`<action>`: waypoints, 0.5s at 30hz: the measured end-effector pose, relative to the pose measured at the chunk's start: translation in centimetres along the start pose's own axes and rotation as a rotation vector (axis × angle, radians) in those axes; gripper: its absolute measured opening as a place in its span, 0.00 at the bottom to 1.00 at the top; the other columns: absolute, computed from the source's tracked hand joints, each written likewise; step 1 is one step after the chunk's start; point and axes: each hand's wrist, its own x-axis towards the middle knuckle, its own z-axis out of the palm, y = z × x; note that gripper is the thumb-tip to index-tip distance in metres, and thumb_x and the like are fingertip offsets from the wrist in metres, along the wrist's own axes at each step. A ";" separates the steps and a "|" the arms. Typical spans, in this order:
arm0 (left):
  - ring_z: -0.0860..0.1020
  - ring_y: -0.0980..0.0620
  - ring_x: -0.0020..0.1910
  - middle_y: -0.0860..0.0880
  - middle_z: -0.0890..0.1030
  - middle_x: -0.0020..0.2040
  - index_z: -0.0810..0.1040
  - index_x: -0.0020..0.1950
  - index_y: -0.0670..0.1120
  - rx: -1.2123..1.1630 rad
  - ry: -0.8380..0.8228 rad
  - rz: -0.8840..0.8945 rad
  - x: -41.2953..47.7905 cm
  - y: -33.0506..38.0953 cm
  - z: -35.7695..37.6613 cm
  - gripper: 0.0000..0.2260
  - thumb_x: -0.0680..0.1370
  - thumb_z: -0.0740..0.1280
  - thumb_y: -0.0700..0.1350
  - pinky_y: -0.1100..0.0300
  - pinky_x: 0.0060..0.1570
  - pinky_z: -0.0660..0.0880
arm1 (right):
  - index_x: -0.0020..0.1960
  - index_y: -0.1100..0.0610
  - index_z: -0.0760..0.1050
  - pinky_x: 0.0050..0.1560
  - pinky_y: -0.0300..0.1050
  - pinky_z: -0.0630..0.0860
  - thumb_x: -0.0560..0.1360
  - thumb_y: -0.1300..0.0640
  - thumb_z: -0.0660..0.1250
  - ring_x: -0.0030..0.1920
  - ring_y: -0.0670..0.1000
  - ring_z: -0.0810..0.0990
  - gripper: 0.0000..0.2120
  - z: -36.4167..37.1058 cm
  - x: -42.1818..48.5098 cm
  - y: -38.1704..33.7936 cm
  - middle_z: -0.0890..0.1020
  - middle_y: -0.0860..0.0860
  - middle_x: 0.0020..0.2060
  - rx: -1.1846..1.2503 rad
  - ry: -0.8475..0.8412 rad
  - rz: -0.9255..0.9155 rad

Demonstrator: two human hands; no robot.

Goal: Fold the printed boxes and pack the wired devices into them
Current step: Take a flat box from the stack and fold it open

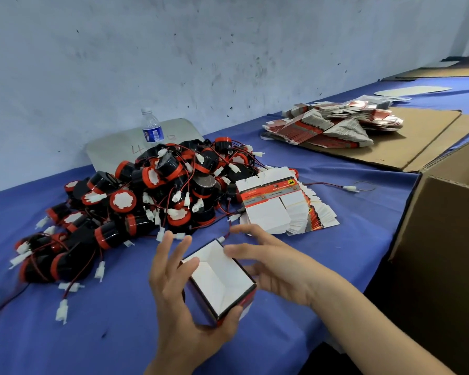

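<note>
From your head camera, you hold a small open box (222, 280) over the blue table (119, 334). Your left hand (184, 301) grips it, thumb curled under the near corner, fingers up along its left side. Your right hand (271, 263) hangs over the box top with fingers spread; I cannot tell if it touches. A pile of black and red wired devices (146, 196) lies behind, and flat boxes (282, 209) sit just right of the pile.
</note>
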 end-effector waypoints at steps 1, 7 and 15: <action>0.65 0.35 0.71 0.51 0.54 0.78 0.66 0.66 0.47 -0.016 -0.002 0.003 -0.2 -0.3 0.1 0.29 0.72 0.69 0.62 0.35 0.59 0.71 | 0.65 0.52 0.70 0.38 0.45 0.80 0.66 0.57 0.78 0.40 0.55 0.83 0.31 -0.4 0.0 0.0 0.82 0.57 0.49 0.007 -0.031 0.038; 0.57 0.44 0.76 0.41 0.55 0.78 0.54 0.77 0.54 -0.045 -0.132 0.010 0.0 -0.8 0.8 0.37 0.74 0.69 0.60 0.59 0.71 0.63 | 0.68 0.50 0.72 0.50 0.46 0.81 0.70 0.68 0.68 0.52 0.56 0.81 0.28 -1.2 -0.1 -0.3 0.81 0.58 0.57 0.133 -0.272 0.014; 0.75 0.63 0.62 0.64 0.73 0.66 0.51 0.77 0.63 -0.080 -0.397 -0.731 -1.0 -3.3 1.0 0.39 0.73 0.72 0.55 0.66 0.58 0.75 | 0.74 0.32 0.51 0.50 0.53 0.76 0.74 0.72 0.58 0.52 0.52 0.75 0.44 0.6 0.8 -1.0 0.77 0.50 0.52 -1.549 -0.253 -0.517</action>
